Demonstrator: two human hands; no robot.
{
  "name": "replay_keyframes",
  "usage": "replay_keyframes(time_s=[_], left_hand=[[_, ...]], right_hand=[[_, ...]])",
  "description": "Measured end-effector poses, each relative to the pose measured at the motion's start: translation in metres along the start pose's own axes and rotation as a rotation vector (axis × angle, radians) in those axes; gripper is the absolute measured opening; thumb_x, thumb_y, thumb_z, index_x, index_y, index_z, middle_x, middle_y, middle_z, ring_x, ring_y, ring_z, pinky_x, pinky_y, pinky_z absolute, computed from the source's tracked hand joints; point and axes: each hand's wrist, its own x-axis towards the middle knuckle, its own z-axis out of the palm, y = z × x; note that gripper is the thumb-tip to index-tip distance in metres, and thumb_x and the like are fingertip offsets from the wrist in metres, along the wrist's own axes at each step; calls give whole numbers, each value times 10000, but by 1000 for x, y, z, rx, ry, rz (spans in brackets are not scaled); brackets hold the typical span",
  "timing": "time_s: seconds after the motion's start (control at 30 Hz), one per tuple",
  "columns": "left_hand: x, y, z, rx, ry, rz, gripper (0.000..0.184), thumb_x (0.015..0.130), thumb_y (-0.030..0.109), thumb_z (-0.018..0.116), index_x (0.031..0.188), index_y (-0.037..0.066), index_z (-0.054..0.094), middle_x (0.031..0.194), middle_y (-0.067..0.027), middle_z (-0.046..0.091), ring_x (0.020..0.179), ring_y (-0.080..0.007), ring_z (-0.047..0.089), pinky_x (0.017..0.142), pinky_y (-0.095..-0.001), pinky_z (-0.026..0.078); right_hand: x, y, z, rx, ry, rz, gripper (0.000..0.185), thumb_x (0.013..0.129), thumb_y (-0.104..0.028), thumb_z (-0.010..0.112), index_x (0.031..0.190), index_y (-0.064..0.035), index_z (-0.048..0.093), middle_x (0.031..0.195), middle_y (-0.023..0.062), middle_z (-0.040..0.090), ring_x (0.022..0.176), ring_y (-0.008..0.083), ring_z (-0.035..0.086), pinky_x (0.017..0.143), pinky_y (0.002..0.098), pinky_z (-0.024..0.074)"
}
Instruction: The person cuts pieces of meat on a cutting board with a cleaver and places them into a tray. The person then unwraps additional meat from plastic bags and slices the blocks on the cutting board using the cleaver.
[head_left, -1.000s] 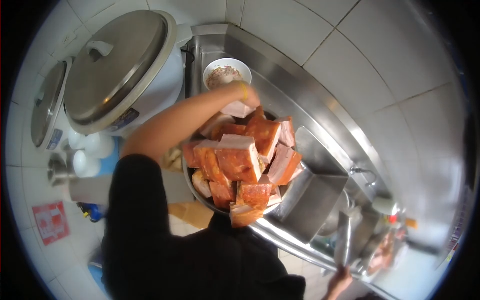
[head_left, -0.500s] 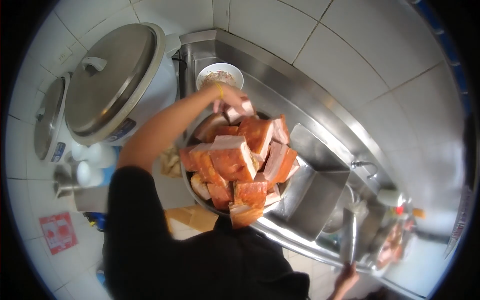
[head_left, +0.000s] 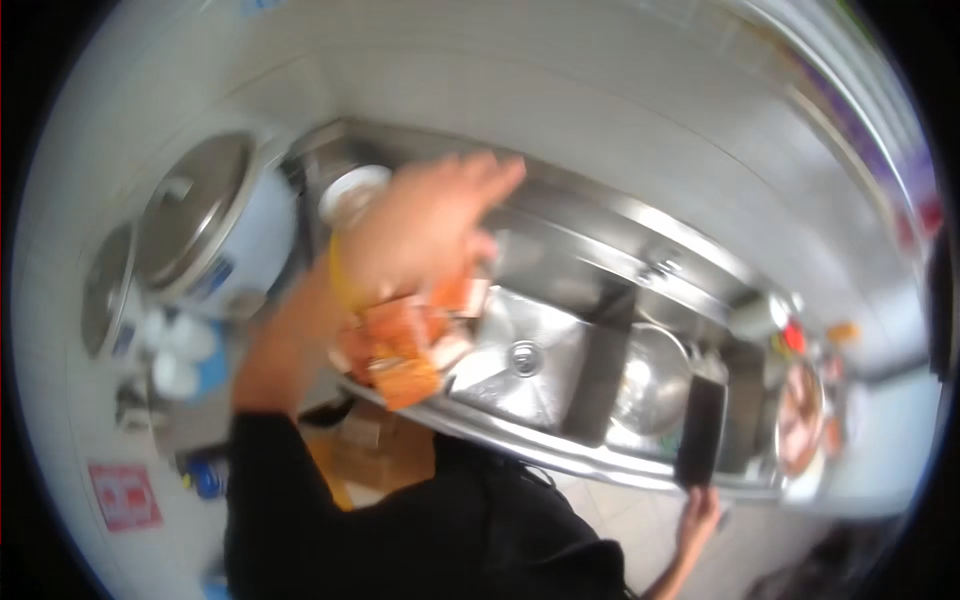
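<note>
My left hand [head_left: 425,225], a yellow band at its wrist, is raised above the pile of roast pork chunks [head_left: 400,345]. Its fingers stretch toward the right, blurred by motion, and nothing shows in them. Part of the browned pork is hidden behind that hand and forearm. At lower right, my right hand [head_left: 701,512] grips a cleaver [head_left: 702,430] by its handle, the broad dark blade pointing up over the sink's front edge. A white bowl [head_left: 352,188] stands behind my left wrist, partly covered by it.
The steel sink basin [head_left: 520,375] has a drain, and a second basin holds a round metal bowl [head_left: 655,375]. A tap [head_left: 660,268] is at the back. Lidded pots [head_left: 200,210] stand left. A tray of meat [head_left: 800,420] is far right; a cardboard box [head_left: 375,450] sits below.
My left hand has let go of a pork chunk and lifted away, fingers extended. My right hand still grips the cleaver, its blade turned dark side up. The view has shifted right.
</note>
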Motion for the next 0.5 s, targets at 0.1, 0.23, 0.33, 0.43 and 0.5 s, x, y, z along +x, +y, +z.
replay_keyframes(time_s=[0.1, 0.23, 0.33, 0.43, 0.5], left_hand=[[17, 169, 62, -364, -68, 594, 704, 742, 201, 688, 1362, 28, 403, 1292, -192, 497, 1138, -347, 514, 957, -429, 417], [48, 369, 188, -689, -514, 1008, 561, 744, 143, 726, 1253, 18, 527, 1266, -147, 555, 1127, -303, 562, 930, -381, 457], [67, 502, 248, -883, -625, 922, 511, 748, 120, 717, 1221, 28, 547, 1193, -149, 591, 1062, -297, 587, 908, -362, 459], [91, 606, 284, -943, -732, 984, 453, 753, 78, 681, 1190, 49, 565, 1056, -129, 615, 923, -281, 593, 870, -364, 457], [113, 670, 312, -956, -599, 1027, 408, 739, 57, 672, 1137, 49, 581, 1034, -108, 609, 892, -254, 586, 835, -351, 461]], right_hand=[[-37, 64, -36, 137, 167, 185, 143, 894, -118, 554, 854, 14, 595, 626, 44, 536, 514, 117, 450, 483, 283, 367], [-96, 114, -109, 809, 478, 563, 195, 929, -198, 556, 996, -17, 530, 610, -14, 469, 457, 64, 419, 409, 226, 353], [-145, 160, -162, 868, 720, 601, 225, 948, -192, 524, 1080, -17, 475, 619, -14, 449, 431, 57, 403, 370, 217, 361], [-185, 200, -212, 852, 854, 697, 247, 953, -177, 505, 1129, -16, 439, 606, -3, 428, 421, 64, 401, 353, 223, 377], [-210, 225, -238, 776, 979, 795, 241, 950, -162, 498, 1139, -25, 439, 594, 2, 425, 413, 67, 397, 351, 223, 377]])
